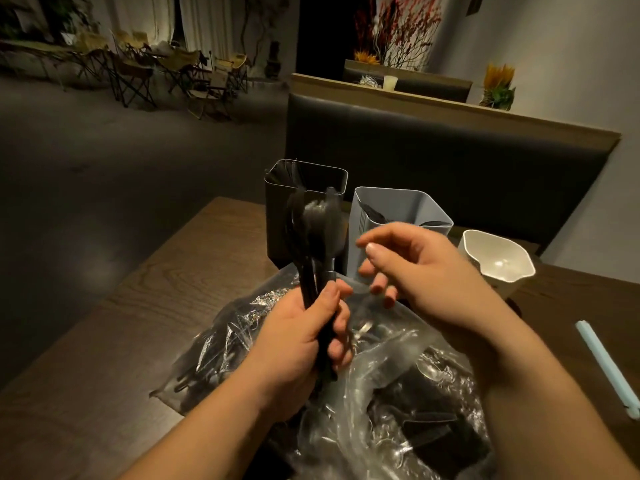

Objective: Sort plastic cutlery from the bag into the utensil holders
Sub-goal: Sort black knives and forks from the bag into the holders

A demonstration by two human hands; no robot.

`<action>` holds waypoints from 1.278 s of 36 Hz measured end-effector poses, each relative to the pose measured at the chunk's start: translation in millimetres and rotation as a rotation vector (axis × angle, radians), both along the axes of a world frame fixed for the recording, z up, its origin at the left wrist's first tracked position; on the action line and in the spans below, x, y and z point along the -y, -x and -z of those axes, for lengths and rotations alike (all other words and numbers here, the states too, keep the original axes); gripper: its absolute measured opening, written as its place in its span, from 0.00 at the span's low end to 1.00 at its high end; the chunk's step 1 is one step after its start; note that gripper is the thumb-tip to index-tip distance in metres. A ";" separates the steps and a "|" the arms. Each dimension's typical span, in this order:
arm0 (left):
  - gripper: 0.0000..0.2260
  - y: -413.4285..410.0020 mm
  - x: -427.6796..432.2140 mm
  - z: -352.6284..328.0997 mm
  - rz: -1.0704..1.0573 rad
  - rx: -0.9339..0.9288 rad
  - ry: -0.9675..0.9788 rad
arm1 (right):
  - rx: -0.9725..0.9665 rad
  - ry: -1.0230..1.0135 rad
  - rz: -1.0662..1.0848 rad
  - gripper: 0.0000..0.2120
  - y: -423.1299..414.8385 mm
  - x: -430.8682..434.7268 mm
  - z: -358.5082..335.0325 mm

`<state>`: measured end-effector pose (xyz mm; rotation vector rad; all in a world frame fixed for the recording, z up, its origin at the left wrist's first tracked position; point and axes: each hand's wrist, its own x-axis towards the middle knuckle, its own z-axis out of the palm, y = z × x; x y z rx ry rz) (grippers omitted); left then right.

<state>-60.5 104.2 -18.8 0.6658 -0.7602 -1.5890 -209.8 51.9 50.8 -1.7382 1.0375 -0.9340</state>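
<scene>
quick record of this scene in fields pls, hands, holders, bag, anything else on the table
left hand: grips a bundle of black cutlery, upright above the bag
right hand: fingers loosely curled, holding nothing, beside the bundle
dark holder: leftmost, some cutlery at its rim
grey holder: middle, black cutlery inside
white holder: rightmost, no cutlery visible inside
bag: clear plastic, on the wooden table, black cutlery inside
other: light blue stick near the table's right edge

Dim, warm light with glare on the crinkled bag, a motion-blurred right hand, and wide-angle bending at edges.
</scene>
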 end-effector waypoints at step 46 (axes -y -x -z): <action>0.16 -1.3 -6.4 -6.3 0.085 0.069 -0.007 | 0.398 0.030 0.305 0.13 7.3 9.8 8.5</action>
